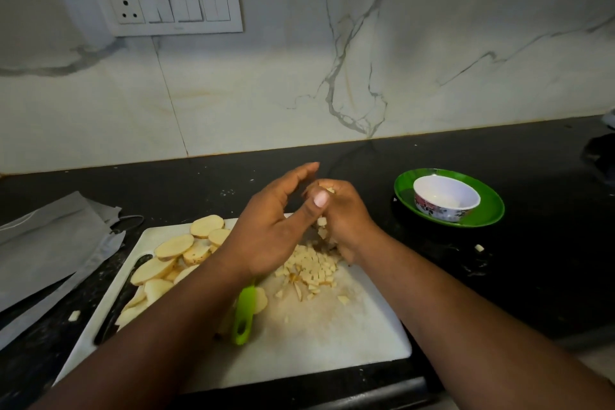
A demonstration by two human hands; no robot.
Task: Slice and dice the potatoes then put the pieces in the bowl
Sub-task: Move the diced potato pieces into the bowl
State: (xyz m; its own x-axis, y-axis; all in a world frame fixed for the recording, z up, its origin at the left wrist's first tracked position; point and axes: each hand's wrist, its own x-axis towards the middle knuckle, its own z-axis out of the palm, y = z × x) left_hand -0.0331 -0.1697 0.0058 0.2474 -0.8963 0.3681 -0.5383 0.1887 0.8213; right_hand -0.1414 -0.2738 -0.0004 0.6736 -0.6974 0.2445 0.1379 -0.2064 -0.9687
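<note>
A white cutting board [332, 339] lies on the black counter. Round potato slices [173, 248] are piled on its left part. A heap of diced potato [311, 268] sits near the board's middle. My right hand [346, 216] is cupped around a handful of dice above the heap, and a few pieces drop from it. My left hand [276, 230] hovers beside it, fingers relaxed, thumb against the right hand. A green-handled knife [244, 316] lies on the board under my left forearm, its blade hidden. The white floral bowl [446, 198] stands on a green plate [492, 210] to the right.
A grey cloth [50, 243] lies on the counter left of the board. Stray potato bits lie on the counter at the right [478, 247] and the left [75, 315]. A switch panel [173, 8] is mounted on the marble wall behind.
</note>
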